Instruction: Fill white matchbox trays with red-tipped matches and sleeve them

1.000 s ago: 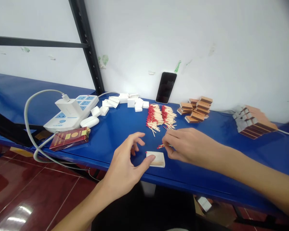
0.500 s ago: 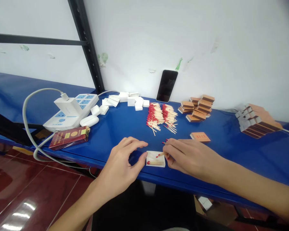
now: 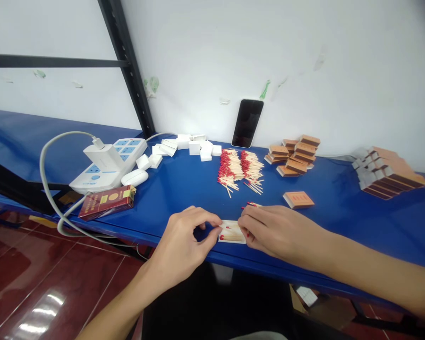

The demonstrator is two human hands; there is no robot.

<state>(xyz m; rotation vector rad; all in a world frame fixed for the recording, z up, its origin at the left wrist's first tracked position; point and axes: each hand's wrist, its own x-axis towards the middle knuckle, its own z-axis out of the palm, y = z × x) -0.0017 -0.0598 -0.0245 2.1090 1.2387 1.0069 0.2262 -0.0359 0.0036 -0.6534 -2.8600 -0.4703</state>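
Observation:
A small white matchbox tray (image 3: 235,223) lies near the front edge of the blue table, with a few red-tipped matches (image 3: 230,237) inside. My left hand (image 3: 184,238) has thumb and forefinger closed on the tray's left end. My right hand (image 3: 272,229) is pinched at the tray's right end; a match runs from its fingers into the tray, and red tips (image 3: 248,233) poke out below the fingers. Just behind that hand lie loose matches (image 3: 252,204), partly hidden. Further back are two piles of matches (image 3: 235,166). One orange matchbox sleeve (image 3: 299,199) lies right of them.
White empty-looking trays (image 3: 194,148) are heaped at the back left, orange sleeves (image 3: 296,157) at the back right. Stacked matchboxes (image 3: 389,174) stand far right. A phone (image 3: 248,123) leans on the wall. A power strip (image 3: 108,177), white cable and red carton (image 3: 108,202) are left.
My left thumb and forefinger have closed in on the tray's left end. The match in my right hand has come down lower into the tray. The view has shifted slightly.

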